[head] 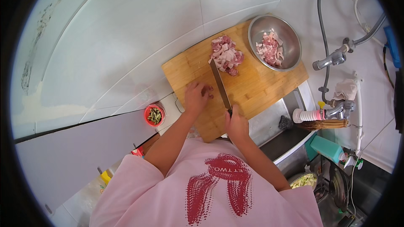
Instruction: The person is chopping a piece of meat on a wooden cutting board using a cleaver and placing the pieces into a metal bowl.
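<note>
A wooden cutting board [258,83] lies across the counter and over part of the sink. My right hand [237,123] grips the dark handle of a kitchen knife [221,85], whose blade points away from me, its tip by a pile of cut raw meat [226,55]. Left of the blade, my left hand [196,97] is low over the board, slightly blurred, fingers bent beside small bits of meat [211,92]; whether it holds any of them I cannot tell. A stainless steel bowl [292,44] stands on the board's far right corner with more meat pieces [270,49] inside.
A red container [145,115] of green pieces stands left of the board. At right are the sink [268,123], a dark scouring pad [285,122], a metal faucet [331,60], a bamboo brush [329,124] and a teal bottle [326,148]. Tiled wall rises behind the board.
</note>
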{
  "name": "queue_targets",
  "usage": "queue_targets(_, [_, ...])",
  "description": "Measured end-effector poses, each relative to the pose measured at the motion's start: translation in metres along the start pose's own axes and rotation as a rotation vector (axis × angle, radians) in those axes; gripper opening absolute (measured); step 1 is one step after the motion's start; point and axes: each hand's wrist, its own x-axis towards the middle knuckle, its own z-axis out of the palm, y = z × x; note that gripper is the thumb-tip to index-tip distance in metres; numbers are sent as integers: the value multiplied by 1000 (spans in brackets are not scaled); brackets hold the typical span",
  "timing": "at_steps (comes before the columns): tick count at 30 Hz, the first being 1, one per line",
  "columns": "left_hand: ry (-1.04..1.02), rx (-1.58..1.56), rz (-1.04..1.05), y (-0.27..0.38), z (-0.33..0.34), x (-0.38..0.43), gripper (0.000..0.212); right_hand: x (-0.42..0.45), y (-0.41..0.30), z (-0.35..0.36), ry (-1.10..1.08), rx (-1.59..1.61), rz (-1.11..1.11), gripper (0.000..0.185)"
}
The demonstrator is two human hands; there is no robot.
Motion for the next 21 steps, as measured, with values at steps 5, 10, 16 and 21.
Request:
queue_targets(5, [-71, -5, -21, 2, -2, 2, 12, 0, 2, -2, 17, 19, -10, 27])
queue_targets(10, [-276, -219, -275, 0, -1, -2, 11, -1, -2, -1, 19, 37, -33, 27])
queue_targets(16, [-120, -103, -138, 3, -3, -2, 13, 3, -6, -1, 5, 72, -40, 26])
queue_targets(21, [-108, -13, -71, 8, -4, -5, 13, 5, -2, 6, 9, 44, -50, 25])
